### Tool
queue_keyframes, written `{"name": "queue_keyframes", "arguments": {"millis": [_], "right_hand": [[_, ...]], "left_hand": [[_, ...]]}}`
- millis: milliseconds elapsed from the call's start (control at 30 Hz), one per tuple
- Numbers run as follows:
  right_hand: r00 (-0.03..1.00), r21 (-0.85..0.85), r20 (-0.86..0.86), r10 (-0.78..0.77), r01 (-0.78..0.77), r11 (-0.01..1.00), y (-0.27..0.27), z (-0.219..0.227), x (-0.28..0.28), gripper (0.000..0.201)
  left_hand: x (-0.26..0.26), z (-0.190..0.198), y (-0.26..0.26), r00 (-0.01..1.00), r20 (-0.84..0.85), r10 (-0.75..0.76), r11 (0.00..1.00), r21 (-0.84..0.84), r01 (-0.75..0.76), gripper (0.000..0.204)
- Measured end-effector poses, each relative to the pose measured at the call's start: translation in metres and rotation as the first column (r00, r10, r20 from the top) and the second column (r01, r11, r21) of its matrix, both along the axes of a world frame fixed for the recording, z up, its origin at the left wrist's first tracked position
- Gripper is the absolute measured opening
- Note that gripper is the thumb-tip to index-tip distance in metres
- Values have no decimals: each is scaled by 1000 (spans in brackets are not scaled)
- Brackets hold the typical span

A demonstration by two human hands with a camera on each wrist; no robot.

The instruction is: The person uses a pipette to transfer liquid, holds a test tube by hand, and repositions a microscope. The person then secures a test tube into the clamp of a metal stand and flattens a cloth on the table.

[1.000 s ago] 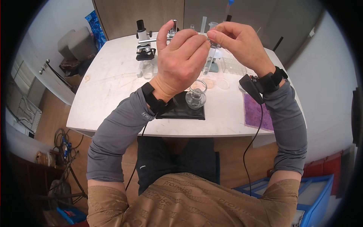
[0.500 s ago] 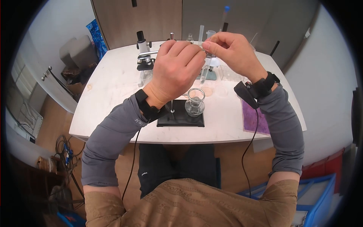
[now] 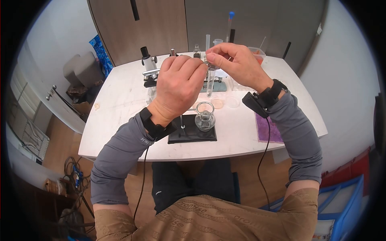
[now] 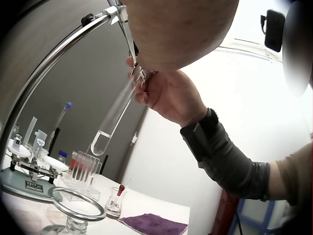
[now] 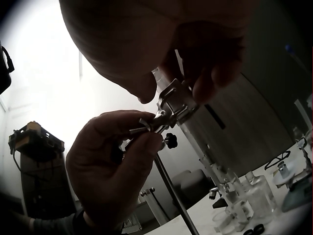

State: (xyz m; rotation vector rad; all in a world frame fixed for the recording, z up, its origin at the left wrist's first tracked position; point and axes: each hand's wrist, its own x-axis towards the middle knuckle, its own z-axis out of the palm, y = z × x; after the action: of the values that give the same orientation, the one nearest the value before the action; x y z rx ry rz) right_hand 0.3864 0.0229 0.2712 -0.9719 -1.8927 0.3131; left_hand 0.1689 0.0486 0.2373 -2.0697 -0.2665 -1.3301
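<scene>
A glass test tube with a little clear liquid at its bottom slants down from a metal clamp on a stand's rod. My right hand pinches the tube near its top, beside the clamp's jaws. On the clamp's screw end, my left hand holds the wing screw between thumb and forefinger; in the head view this left hand hides most of the clamp. Below stands the black base, with a metal ring over a glass flask.
A microscope stands at the table's back left. Behind the tube is a teal balance. A rack of test tubes and a beaker with a red-bulbed dropper stand further right, near a purple cloth.
The head view has tilted up, so the table sits lower in it. Both hands stay at the clamp and tube; the left fingers have curled in more.
</scene>
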Motion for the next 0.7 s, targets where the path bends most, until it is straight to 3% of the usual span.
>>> {"name": "queue_keyframes", "arguments": {"millis": [367, 700], "right_hand": [[996, -7, 81, -46, 46, 999, -3, 6, -1, 33], [999, -44, 43, -23, 24, 999, -3, 4, 0, 38]], "left_hand": [[0, 0, 1, 999, -41, -16, 998, 53, 18, 28], [-5, 4, -12, 999, -28, 28, 998, -63, -29, 30]]}}
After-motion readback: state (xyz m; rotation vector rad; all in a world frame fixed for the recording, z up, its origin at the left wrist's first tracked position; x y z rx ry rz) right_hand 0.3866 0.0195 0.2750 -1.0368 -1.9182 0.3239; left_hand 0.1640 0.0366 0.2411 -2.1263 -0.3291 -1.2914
